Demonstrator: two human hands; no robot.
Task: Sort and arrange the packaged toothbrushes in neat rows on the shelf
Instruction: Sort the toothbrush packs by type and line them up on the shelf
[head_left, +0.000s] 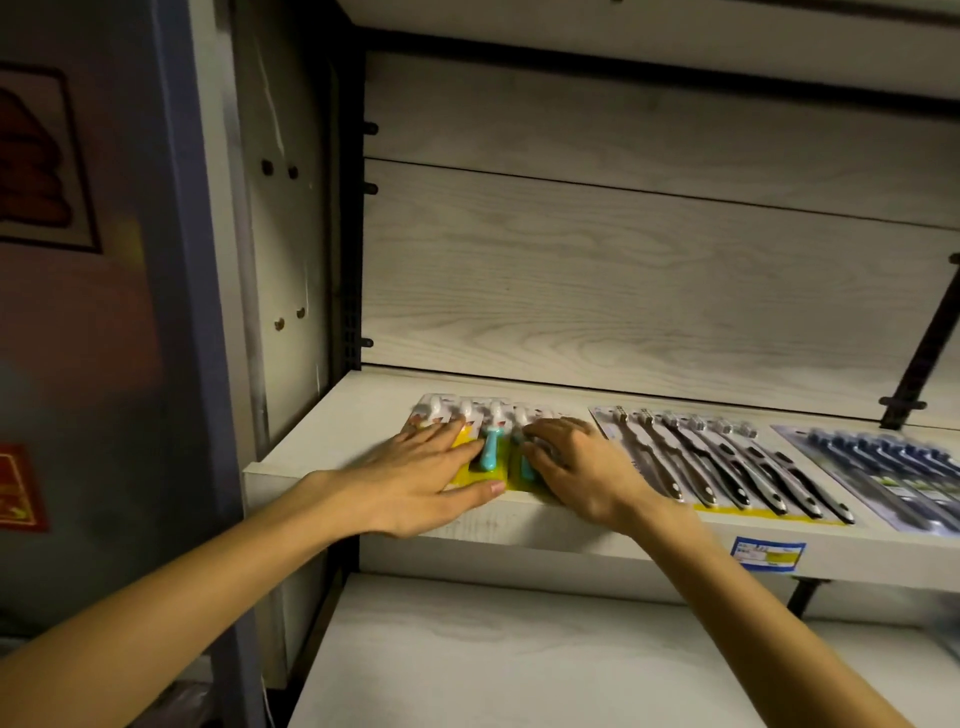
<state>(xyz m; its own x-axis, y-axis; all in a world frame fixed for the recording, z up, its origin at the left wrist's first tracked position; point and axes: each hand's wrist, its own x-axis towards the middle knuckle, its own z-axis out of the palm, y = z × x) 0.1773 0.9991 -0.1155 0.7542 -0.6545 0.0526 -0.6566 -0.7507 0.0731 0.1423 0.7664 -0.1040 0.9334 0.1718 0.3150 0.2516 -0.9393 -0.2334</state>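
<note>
A yellow-backed pack of small toothbrushes (491, 441) with white heads and teal handles lies flat at the left of the white shelf (332, 441). My left hand (421, 475) rests on its left half with fingers straight and the thumb along the front edge. My right hand (576, 467) lies on its right half, fingers slightly bent over the brushes. To the right lies a pack of black-and-white toothbrushes (722, 462), and further right a pack of dark blue toothbrushes (893, 473), both flat in a row.
A blue and yellow price label (768, 555) sticks to the shelf's front edge. A lower white shelf (493, 660) sits below. A grey side panel (280, 260) bounds the left; a black bracket (924, 343) stands at the right back.
</note>
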